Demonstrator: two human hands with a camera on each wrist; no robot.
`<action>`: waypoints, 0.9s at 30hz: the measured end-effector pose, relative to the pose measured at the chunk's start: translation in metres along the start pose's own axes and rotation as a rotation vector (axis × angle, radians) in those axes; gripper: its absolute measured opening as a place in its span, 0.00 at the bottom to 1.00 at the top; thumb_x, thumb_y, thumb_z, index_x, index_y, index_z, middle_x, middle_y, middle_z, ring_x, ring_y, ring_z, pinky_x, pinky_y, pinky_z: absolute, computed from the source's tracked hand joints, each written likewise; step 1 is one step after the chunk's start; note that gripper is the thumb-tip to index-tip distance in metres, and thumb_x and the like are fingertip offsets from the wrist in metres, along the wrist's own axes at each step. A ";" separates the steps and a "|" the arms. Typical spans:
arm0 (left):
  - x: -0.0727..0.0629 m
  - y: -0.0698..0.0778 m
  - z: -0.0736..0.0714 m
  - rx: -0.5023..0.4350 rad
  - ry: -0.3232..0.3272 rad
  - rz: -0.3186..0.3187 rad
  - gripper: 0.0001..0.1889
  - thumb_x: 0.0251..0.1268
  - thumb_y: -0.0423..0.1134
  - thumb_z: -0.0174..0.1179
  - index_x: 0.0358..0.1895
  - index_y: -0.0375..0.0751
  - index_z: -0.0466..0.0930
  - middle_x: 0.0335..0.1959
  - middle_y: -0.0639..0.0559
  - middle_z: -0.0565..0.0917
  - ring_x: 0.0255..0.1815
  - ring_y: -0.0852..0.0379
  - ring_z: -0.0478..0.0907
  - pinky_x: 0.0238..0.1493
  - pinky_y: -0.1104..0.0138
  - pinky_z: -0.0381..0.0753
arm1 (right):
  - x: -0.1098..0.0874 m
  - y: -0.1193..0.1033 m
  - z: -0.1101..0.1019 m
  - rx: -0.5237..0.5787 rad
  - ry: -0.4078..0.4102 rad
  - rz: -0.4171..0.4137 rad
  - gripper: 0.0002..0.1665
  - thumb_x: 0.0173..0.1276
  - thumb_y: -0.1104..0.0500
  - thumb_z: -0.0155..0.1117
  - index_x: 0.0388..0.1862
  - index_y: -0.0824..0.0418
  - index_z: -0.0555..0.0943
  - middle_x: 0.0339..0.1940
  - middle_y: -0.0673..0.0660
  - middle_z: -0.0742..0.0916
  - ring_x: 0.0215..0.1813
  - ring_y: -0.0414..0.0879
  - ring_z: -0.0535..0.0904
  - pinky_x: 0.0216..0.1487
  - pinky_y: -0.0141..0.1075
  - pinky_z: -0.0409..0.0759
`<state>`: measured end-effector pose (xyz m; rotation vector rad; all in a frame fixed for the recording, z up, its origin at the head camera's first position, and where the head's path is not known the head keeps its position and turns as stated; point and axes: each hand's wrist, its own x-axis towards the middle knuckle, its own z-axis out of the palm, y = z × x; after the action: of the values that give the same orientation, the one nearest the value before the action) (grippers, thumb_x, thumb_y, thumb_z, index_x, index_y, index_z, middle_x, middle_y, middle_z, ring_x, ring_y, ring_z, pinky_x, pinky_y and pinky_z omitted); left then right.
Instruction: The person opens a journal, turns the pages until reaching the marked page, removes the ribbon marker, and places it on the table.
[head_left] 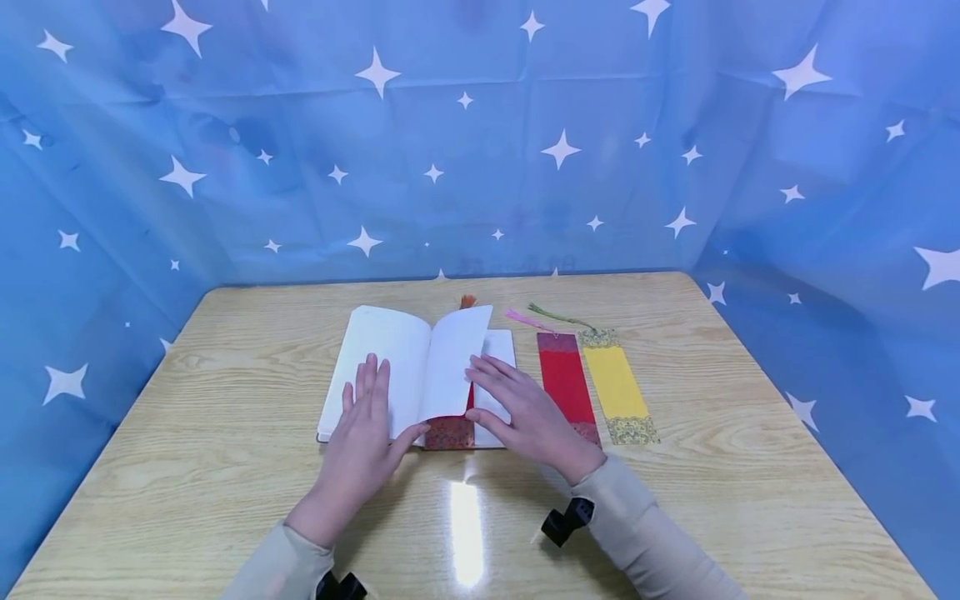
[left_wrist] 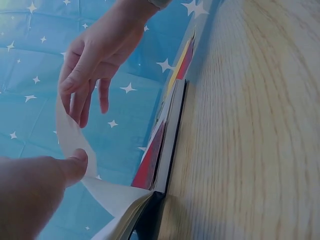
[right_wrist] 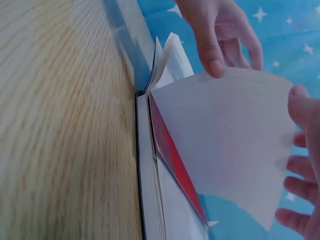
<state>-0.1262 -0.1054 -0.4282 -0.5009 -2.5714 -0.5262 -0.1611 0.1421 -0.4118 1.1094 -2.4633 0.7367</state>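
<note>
A notebook with blank pages (head_left: 386, 350) lies spread out on the table. My left hand (head_left: 365, 425) rests on its left page, fingers straight and thumb out toward the middle fold. One leaf (head_left: 456, 354) stands raised and curved between the two hands. At its free edge is my right hand (head_left: 525, 412), fingertips and thumb touching the paper, fingers extended. Beneath the leaf lies a red bookmark (head_left: 450, 433) with a dark patterned end; its orange tassel (head_left: 468, 301) sticks out past the top. The leaf covers most of that bookmark.
Right of the notebook lie a red bookmark (head_left: 567, 379) with a pink tassel (head_left: 528, 320) and a yellow bookmark (head_left: 618, 383) with a green tassel (head_left: 558, 314). Behind the wooden table (head_left: 247, 350) hangs a blue cloth (head_left: 480, 167) with white stars.
</note>
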 end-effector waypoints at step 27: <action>0.000 -0.010 0.003 0.092 0.262 0.072 0.67 0.23 0.34 0.82 0.72 0.31 0.43 0.68 0.32 0.17 0.68 0.30 0.18 0.65 0.39 0.30 | 0.007 0.001 0.011 0.229 -0.243 0.459 0.35 0.66 0.44 0.58 0.69 0.54 0.65 0.65 0.52 0.73 0.65 0.49 0.67 0.61 0.48 0.68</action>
<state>-0.1316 -0.1129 -0.4331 -0.4582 -2.3070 -0.4168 -0.1673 0.1325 -0.4175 0.7389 -2.9465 1.0948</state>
